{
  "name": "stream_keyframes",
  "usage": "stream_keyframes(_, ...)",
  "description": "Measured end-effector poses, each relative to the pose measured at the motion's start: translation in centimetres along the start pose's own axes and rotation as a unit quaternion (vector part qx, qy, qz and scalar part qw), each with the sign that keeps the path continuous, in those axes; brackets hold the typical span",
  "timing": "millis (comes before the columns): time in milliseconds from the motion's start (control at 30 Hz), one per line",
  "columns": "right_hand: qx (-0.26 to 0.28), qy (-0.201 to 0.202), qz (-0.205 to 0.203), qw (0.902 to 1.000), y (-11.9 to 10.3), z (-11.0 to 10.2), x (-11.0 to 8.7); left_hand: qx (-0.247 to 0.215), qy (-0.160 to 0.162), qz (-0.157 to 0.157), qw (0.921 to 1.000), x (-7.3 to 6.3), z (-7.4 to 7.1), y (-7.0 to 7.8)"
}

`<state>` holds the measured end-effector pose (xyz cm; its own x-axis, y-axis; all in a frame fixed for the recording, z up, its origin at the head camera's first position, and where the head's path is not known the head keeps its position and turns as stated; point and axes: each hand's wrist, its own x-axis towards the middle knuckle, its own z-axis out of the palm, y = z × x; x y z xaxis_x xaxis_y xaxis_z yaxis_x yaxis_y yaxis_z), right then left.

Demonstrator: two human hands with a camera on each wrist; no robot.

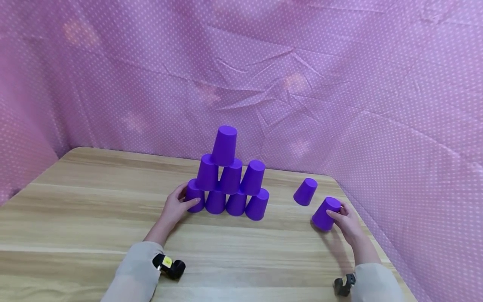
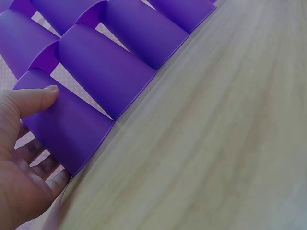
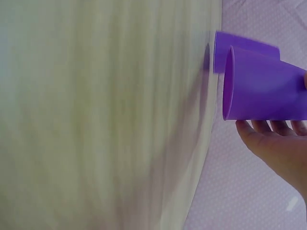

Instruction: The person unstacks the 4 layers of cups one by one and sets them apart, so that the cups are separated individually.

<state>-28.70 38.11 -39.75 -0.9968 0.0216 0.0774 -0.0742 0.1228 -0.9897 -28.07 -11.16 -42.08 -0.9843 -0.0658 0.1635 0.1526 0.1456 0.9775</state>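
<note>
Purple cups stand upside down in a stepped stack. My left hand point(image 1: 176, 206) grips the leftmost bottom cup point(image 2: 62, 124), with the thumb across its near face and the fingers around its outer side. Several cups make the bottom row; three stand above, including a right one point(image 1: 253, 178). A single top cup point(image 1: 224, 146) bridges the left two of those. At the right, my right hand point(image 1: 348, 221) holds another upside-down cup point(image 1: 325, 214) between thumb and fingers. In the right wrist view, that cup's rim point(image 3: 228, 86) is lifted off the table.
Another upside-down cup point(image 1: 305, 192) stands alone on the wooden table point(image 1: 94, 201), between the stack and the right hand and a little farther back. Pink dotted cloth point(image 1: 241, 75) hangs behind the table and along its sides.
</note>
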Motion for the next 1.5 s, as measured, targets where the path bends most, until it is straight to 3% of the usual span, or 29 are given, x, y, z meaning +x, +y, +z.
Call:
stream_keyframes(167, 0.005, 0.017, 0.002, 0.9998, -0.3, -1.5, 0.7, 0.003, 0.002, -0.008, 1.0000, 0.0, 0.1, -0.1)
stream_keyframes(267, 0.010, 0.049, 0.008, 0.9987, -0.5, -2.0, 1.3, 0.004, 0.001, -0.007, 1.0000, 0.0, 0.2, -0.1)
stream_keyframes(500, 0.004, 0.119, 0.065, 0.9908, -1.7, -1.7, 2.1, 0.001, 0.009, 0.000, 1.0000, 0.0, 0.5, -0.2)
stream_keyframes(700, 0.053, 0.168, 0.073, 0.9816, 1.1, -3.6, 4.6, 0.005, 0.006, -0.001, 1.0000, 0.0, 0.5, -0.1)
stream_keyframes(833, 0.040, 0.192, 0.081, 0.9771, 1.0, -3.3, 4.9, 0.002, 0.004, -0.001, 1.0000, -0.1, 0.4, -0.1)
stream_keyframes(1100, 0.023, 0.207, 0.104, 0.9724, -0.5, -1.3, 3.5, 0.001, 0.006, 0.000, 1.0000, -0.2, 0.5, 0.0)
stream_keyframes(1267, 0.034, 0.207, 0.106, 0.9720, -0.1, -1.5, 3.8, -0.001, 0.005, 0.001, 1.0000, -0.3, 0.5, 0.1)
stream_keyframes(1500, -0.013, 0.153, 0.136, 0.9787, -1.0, -2.1, 3.2, -0.006, 0.007, 0.002, 1.0000, -0.3, 0.4, 0.2)
